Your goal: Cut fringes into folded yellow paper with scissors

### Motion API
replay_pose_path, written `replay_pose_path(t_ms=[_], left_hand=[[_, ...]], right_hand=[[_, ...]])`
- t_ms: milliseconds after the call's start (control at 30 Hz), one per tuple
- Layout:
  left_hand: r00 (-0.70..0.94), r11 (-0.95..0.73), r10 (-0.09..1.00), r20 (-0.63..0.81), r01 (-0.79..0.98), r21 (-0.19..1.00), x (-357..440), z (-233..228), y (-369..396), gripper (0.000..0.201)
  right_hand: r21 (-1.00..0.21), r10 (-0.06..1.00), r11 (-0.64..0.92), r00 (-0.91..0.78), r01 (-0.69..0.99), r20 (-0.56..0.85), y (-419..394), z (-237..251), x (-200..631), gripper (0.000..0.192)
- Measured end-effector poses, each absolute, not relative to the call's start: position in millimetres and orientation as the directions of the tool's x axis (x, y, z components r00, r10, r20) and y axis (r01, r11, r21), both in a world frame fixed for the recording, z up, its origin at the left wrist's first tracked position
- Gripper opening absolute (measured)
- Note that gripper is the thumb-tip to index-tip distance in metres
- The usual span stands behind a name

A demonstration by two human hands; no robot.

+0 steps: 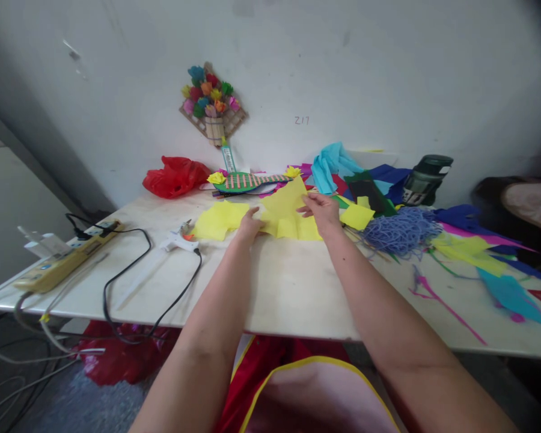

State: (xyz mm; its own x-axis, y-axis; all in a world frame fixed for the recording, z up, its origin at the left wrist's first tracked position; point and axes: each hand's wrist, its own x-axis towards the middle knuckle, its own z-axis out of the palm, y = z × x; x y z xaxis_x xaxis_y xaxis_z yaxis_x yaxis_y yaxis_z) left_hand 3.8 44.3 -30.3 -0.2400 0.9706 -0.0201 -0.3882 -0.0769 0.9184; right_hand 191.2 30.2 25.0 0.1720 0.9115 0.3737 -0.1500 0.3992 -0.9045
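A piece of yellow crepe paper (285, 204) is raised a little above the table between my hands, one corner pointing up. My right hand (323, 211) pinches its right edge between thumb and fingers. At its lower left edge, my left hand (250, 225) is closed on the paper, its fingers partly hidden. More yellow crepe paper (220, 219) lies flat just left of my left hand. Small yellow paper pieces (358, 216) rest to the right of my right hand. Behind the raised sheet lies a green guitar-like craft piece (247, 181) with woven strips and yellow paper flowers.
On the left are a white glue gun (178, 242) with its black cord and a yellow power strip (67, 258). A red plastic bag (175, 177) sits at the back. To the right are tangled blue-purple strands (399, 231), a dark bottle (427, 180) and coloured paper scraps.
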Motion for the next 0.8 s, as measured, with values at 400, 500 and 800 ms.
replay_pose_path(t_ms=[400, 500, 800], left_hand=[[-0.163, 0.167, 0.975, -0.150, 0.101, 0.981, 1, -19, 39, 0.031], [-0.173, 0.163, 0.977, -0.126, 0.216, 0.963, 0, -16, 37, 0.028], [-0.227, 0.240, 0.955, -0.190, 0.221, 0.945, 4, -5, 31, 0.027]], right_hand=[[-0.912, 0.926, 0.327, -0.108, -0.248, 0.361, 36, -11, 180, 0.018], [-0.968, 0.967, 0.248, -0.042, -0.046, 0.250, 40, -20, 178, 0.017], [-0.954, 0.986, 0.156, 0.019, 0.255, 0.166, 51, -38, 175, 0.022]])
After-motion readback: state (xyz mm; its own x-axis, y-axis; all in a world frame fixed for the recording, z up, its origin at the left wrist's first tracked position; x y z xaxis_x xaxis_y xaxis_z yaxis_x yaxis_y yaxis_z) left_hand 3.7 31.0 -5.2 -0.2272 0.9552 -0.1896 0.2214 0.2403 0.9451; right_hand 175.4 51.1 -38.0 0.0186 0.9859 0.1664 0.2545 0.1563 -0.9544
